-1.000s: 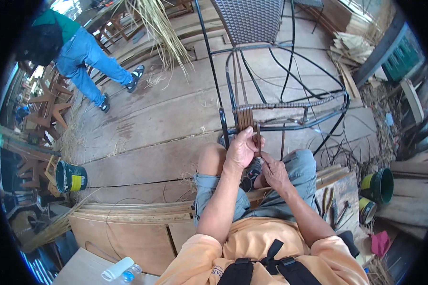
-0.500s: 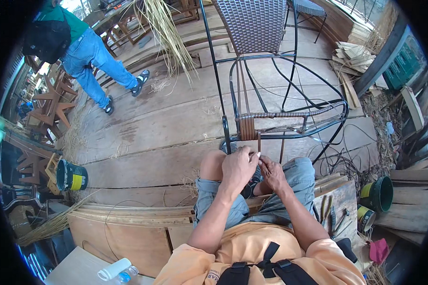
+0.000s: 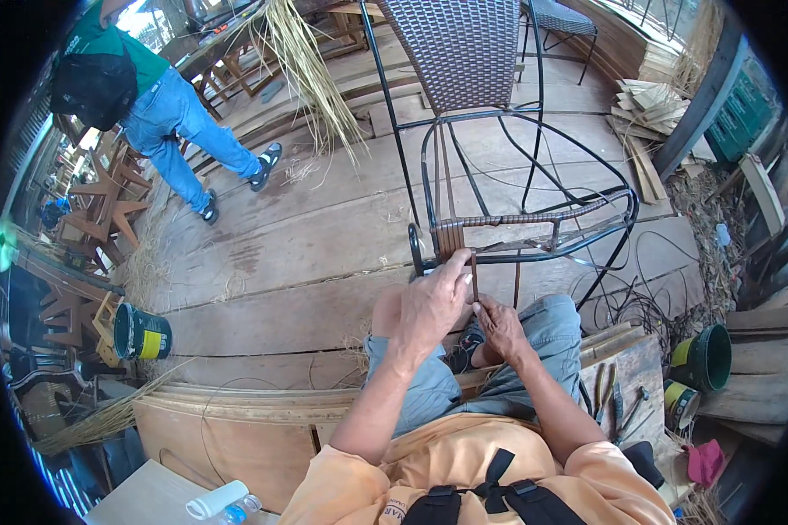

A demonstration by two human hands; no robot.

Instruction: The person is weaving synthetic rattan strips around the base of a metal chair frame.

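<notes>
A dark metal chair frame (image 3: 543, 257) stands before me, its woven brown backrest (image 3: 455, 57) upright at the far side. Brown flat strips (image 3: 449, 236) are wound side by side around the near left corner of the seat frame. From there one strip (image 3: 474, 284) hangs down toward me. At that corner my left hand (image 3: 429, 306) is partly closed at the strip, its index finger reaching up against the windings and its thumb beside the strip. Lower down, my right hand (image 3: 502, 328) is closed, pinching the strip between thumb and fingers.
Pliers (image 3: 601, 389) and other hand tools lie on a board at my right, beside green buckets (image 3: 702, 357). Loose strips (image 3: 630, 297) tangle on the floor. Another bucket (image 3: 142, 332) stands left. A person in jeans (image 3: 179, 118) stands at far left, near hanging dried stalks (image 3: 306, 74).
My left hand has moved up from beside my right fingers to the wound corner, index finger extending. My right hand has shifted slightly down. The other person has moved slightly rightward in view.
</notes>
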